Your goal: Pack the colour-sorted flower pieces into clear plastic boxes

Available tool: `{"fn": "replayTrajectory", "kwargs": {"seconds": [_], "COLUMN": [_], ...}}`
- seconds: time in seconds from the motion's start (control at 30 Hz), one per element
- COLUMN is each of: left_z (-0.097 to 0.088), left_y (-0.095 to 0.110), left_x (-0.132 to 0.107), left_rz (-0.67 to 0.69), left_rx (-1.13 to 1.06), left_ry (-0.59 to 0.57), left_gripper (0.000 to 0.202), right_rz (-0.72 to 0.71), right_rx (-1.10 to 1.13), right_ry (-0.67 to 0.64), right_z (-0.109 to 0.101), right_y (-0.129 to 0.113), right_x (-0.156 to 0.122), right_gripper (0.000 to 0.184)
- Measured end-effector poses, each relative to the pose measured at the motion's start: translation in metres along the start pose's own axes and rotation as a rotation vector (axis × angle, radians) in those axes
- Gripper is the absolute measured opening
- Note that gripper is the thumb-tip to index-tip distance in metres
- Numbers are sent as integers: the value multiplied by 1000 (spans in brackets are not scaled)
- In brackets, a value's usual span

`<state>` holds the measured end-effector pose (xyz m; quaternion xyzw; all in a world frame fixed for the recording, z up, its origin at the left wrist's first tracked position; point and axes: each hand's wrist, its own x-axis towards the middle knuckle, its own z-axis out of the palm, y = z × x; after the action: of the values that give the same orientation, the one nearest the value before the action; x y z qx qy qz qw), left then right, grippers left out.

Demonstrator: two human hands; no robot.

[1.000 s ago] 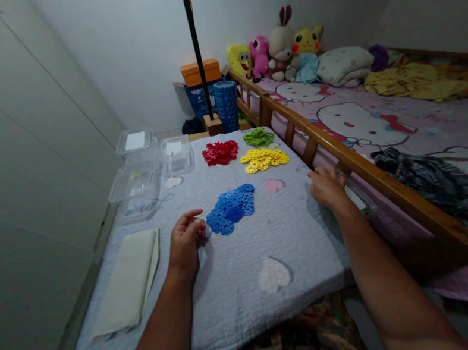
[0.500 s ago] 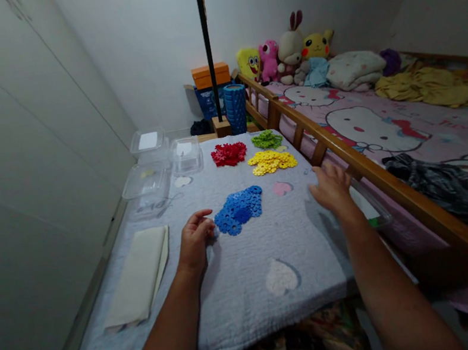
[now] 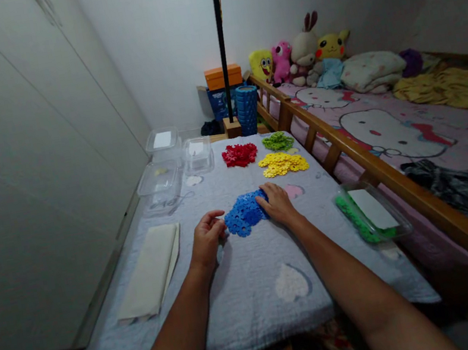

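Flat blue flower-shaped plastic discs (image 3: 243, 212) lie heaped in the middle of the cloth-covered table. At the heap's left edge is my left hand (image 3: 209, 237), its fingers stretched forward and apart, with nothing visible in them. On the heap's right end rests my right hand (image 3: 279, 203), touching the discs with thumb and fingers spread. Behind the heap sit a pile of yellow discs (image 3: 281, 163), a pile of red discs (image 3: 240, 154) and a pile of light green discs (image 3: 277, 141).
A lidded clear box of green pieces (image 3: 358, 222) stands at the right by the wooden bed rail (image 3: 331, 139). Clear plastic boxes (image 3: 157, 179) are at the back left. A folded cream cloth (image 3: 149, 274) lies left of my left arm. A black pole (image 3: 222, 50) rises behind the table.
My right hand has moved left from the table's right side onto the blue heap, uncovering the green-filled box. My left hand stays beside the heap. The view has shifted slightly.
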<state>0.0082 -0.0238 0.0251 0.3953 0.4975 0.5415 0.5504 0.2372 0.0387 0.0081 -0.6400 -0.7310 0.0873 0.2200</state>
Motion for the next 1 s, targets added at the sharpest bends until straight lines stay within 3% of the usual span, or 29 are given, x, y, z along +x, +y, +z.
{"fn": "replayTrajectory", "kwargs": {"seconds": [0.13, 0.27, 0.43, 0.57, 0.67, 0.8, 1.0], "left_z": [5, -2, -27, -52, -70, -85, -93], "left_y": [12, 44, 77, 79, 74, 72, 77], "left_x": [1, 5, 45, 89, 110, 119, 124], "left_rz": [10, 161, 299, 272, 274, 292, 323], "left_rx": [215, 547, 1045, 1463, 1621, 1753, 1804], "left_ry": [-37, -82, 44, 304, 387, 356, 274], "left_gripper": [34, 33, 37, 44, 53, 46, 35], "right_rz": [-29, -50, -65, -61, -59, -52, -48], "right_rx": [-2, 5, 1, 0, 13, 18, -16], "right_ry": [38, 68, 83, 90, 98, 92, 88], "right_z": [8, 12, 13, 12, 12, 12, 13], "right_y": [4, 9, 9, 9, 8, 8, 8], "right_x": [-4, -4, -4, -5, -5, -4, -4], "right_gripper": [42, 41, 39, 37, 37, 37, 37]}}
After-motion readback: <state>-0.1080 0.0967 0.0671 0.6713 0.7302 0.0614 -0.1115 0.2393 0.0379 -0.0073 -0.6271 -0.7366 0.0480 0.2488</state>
